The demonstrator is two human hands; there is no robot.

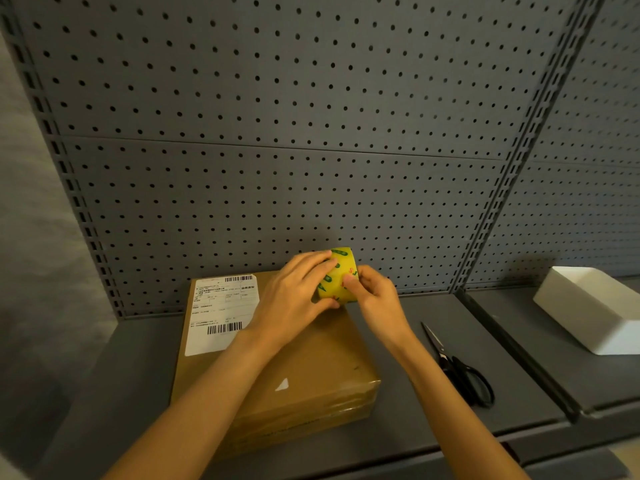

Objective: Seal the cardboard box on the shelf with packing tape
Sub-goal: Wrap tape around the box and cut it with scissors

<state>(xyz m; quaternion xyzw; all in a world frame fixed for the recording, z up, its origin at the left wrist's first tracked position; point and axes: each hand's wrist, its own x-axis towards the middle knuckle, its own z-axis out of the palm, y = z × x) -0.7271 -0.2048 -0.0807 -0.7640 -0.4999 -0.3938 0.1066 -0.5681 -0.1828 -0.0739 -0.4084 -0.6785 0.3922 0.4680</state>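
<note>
Holding the yellow tape roll (337, 276) above the far edge of the cardboard box (277, 368), I have my left hand (294, 296) wrapped round its near side and my right hand (374, 296) pinching at its face with the thumb, most likely hunting for the loose end. I would judge the best way is to keep the left hand steady and let the right thumbnail lift the end cleanly, then draw it toward six o'clock along the lid.

From the head view, the box sits on the grey shelf (433, 313) with its shipping label (221, 313) at nine o'clock. Scissors (457, 368) lie at three o'clock, near the box, handy for cutting. A white tray (588, 310) stands well apart, further right; nothing blocks the lid.
</note>
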